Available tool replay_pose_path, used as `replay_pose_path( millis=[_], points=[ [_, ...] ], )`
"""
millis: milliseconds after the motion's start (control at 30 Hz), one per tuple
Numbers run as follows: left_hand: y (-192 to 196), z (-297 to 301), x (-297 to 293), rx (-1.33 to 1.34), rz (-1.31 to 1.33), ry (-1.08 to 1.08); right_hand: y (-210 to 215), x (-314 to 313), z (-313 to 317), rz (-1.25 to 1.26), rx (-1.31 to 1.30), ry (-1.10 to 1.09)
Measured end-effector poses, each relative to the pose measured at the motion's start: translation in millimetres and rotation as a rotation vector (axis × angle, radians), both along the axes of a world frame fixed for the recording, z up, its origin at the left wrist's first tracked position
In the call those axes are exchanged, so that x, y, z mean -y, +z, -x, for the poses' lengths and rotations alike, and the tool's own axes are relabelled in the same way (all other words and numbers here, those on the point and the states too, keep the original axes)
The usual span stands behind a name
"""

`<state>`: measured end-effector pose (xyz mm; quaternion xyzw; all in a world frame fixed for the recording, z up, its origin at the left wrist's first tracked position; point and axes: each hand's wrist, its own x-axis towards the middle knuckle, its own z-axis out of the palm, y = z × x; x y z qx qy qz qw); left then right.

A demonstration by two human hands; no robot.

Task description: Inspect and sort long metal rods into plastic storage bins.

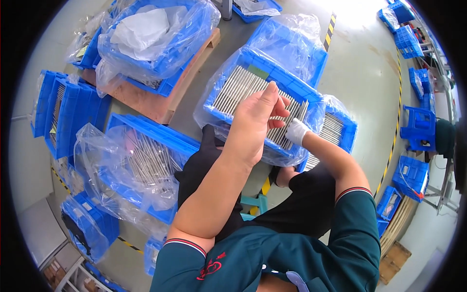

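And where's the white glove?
In the head view, just right of centre: the white glove is on the person's right hand, by the silver rods in the blue crate, to the right of the bare left hand.

Saturated blue marks the crate (300, 86), its rods (237, 87) a silvery grey beside a green card (258, 71). The gloved right hand (296, 131) is white. The shirt (253, 243) is dark green – red, white and dark stripes edge its sleeves, with red embroidery (210, 267) – and the trousers (306, 204) black. Yellow-and-black diagonal tape (331, 31) crosses a pale grey floor (362, 73); the pallet (146, 100) is pinkish brown.
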<state>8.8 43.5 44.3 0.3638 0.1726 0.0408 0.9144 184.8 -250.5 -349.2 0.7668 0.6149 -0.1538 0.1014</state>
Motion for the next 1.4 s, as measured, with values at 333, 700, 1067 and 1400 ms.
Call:
replay_pose_path(
  millis=[333, 700, 1067, 1400],
  points=[
    [-14.6, 11.8, -6.2, -0.075, -0.067, 0.019, 154.0, -105.6, 77.2, 0.329, 0.016, -0.029],
    [-18.1, 9.9, 0.3, -0.079, -0.082, -0.017, 180.0, -111.9, 52.6, 0.290, -0.026, -0.106],
    [-16.9, 8.9, 3.1, -0.091, -0.071, -0.055, 136.4, -94.6, 66.5, 0.182, -0.065, -0.159],
    [-27.1, 4.8, 7.1, -0.123, -0.090, -0.053, 245.3, -107.1, 32.0, -0.119, -0.048, -0.287]
  ],
)
